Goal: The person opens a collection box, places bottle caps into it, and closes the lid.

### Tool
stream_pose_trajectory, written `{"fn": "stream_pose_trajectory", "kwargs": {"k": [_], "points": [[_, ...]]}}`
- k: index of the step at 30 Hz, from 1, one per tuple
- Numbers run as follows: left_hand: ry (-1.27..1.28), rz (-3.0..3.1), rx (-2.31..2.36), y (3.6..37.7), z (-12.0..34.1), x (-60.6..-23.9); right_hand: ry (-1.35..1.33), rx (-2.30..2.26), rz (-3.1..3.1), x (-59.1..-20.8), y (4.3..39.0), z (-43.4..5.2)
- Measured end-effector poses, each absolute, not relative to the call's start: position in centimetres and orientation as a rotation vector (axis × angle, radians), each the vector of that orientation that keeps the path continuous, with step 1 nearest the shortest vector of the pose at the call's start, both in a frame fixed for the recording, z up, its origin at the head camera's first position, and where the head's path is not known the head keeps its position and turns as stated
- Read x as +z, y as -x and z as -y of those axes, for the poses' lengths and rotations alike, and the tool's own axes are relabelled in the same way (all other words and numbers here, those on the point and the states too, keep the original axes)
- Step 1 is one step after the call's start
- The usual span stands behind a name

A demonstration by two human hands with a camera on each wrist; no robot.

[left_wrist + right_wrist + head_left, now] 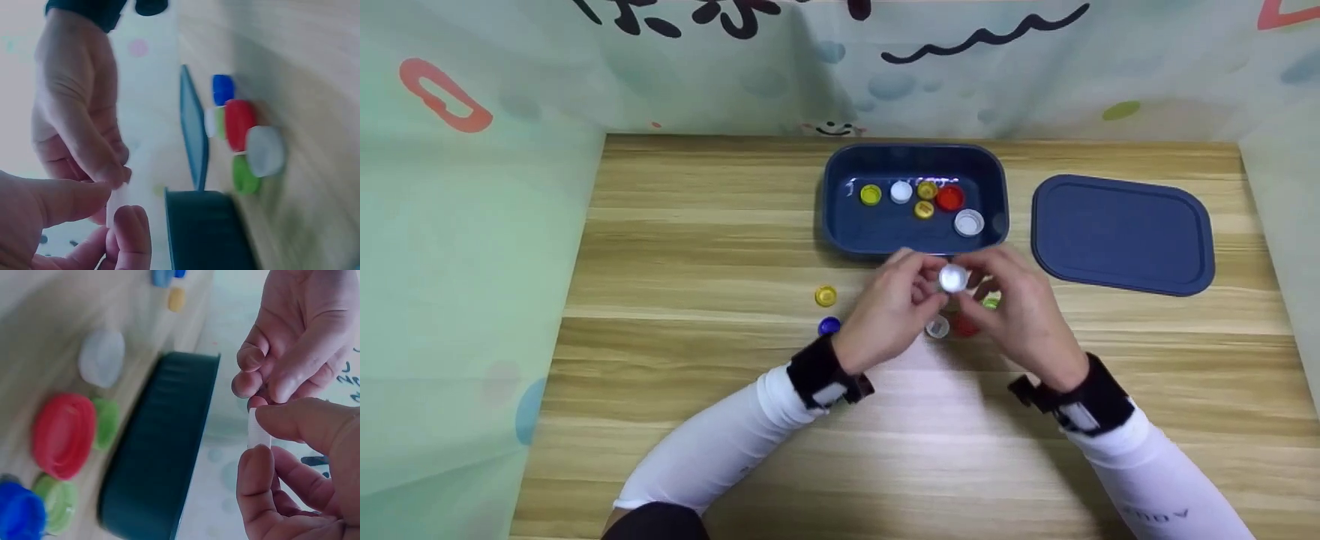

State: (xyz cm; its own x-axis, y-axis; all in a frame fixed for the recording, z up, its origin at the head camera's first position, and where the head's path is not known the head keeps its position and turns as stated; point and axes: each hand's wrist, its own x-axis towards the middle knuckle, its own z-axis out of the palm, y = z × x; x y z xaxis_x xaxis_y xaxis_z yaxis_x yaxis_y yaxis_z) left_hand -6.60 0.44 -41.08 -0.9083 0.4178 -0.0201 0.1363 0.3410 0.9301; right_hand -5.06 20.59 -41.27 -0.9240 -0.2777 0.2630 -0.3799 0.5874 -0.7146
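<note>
Both hands meet just above the table in front of a dark blue tub (840, 217). Between them is a small white bottle cap (952, 279). My left hand (931, 289) pinches the cap (117, 203) between thumb and finger. My right hand (973, 283) pinches the same cap (257, 430) from the other side. Below the hands a clear white cap (937, 328), a red cap (964, 325) and a green cap (991, 302) lie on the wood. Several caps, yellow, white and red, lie inside the tub.
The tub's flat blue lid (1121, 232) lies to the right. A yellow cap (826, 296) and a blue cap (829, 326) sit on the table left of the hands. Patterned cloth walls close in the wooden table (697, 247) on three sides.
</note>
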Motion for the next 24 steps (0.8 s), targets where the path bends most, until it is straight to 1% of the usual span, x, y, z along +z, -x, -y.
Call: {"fn": "stream_pose_trajectory", "kwargs": {"k": [7, 15, 24], "points": [[-0.356, -2.261, 1.664, 9.0, -0.7, -40.1, -0.431, 1.301, 2.708, -40.8, 8.1, -20.2], [-0.307, -2.206, 1.689, 11.4, -1.0, -40.3, -0.26, 1.29, 2.821, -40.9, 11.0, -20.1], [-0.263, -2.229, 1.668, 13.4, -1.4, -40.6, -0.228, 1.195, 2.882, -41.6, 13.3, -20.3]]}}
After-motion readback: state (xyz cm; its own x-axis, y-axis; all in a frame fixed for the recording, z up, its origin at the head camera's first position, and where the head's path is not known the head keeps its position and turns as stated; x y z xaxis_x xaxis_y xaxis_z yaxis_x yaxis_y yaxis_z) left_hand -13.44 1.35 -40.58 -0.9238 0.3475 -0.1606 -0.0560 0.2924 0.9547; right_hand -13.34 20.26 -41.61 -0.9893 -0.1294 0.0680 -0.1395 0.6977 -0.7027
